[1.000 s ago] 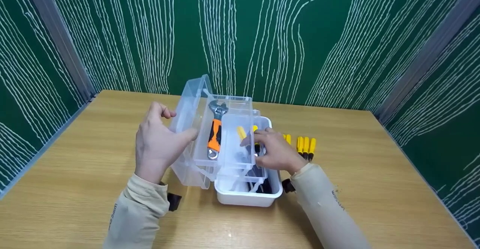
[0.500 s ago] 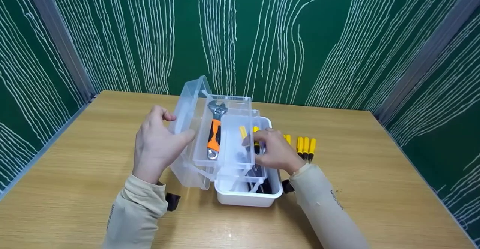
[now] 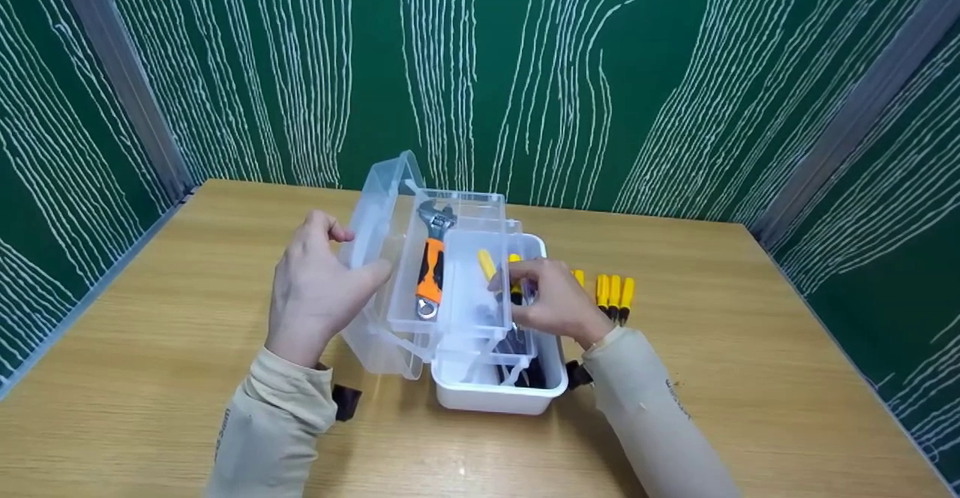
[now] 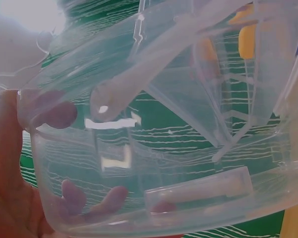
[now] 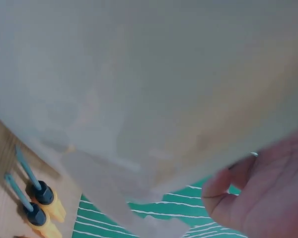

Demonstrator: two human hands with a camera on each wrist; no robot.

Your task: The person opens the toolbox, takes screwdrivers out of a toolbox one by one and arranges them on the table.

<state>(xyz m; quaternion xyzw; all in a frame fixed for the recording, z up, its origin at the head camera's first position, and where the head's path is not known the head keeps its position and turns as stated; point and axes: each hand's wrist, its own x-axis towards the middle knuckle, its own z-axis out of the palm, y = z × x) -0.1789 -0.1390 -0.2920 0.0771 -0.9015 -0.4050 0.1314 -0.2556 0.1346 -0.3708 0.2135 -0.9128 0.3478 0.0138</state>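
My left hand (image 3: pixel 315 288) grips the raised clear lid (image 3: pixel 371 213) of a toolbox; in the left wrist view its fingertips (image 4: pixel 116 198) show through the plastic. An adjustable wrench (image 3: pixel 430 265) with an orange and black handle lies in the upper clear tray. My right hand (image 3: pixel 555 299) reaches in at the right side of the box, fingers bent around a yellow-handled screwdriver (image 3: pixel 515 273) with a black collar. Part of its fingers shows hazily through the tray wall, so whether it pinches the screwdriver is unclear. Another yellow handle (image 3: pixel 486 264) shows there.
Several yellow-handled screwdrivers (image 3: pixel 615 292) lie on the wooden table (image 3: pixel 720 348) right of the box. Dark items sit in the white base (image 3: pixel 491 400) under the trays. A green wall (image 3: pixel 510 70) with white lines closes off the back.
My left hand and the lid tipped slightly left, then stayed put. My right hand shifted a little, and more of the screwdriver near its fingers shows.
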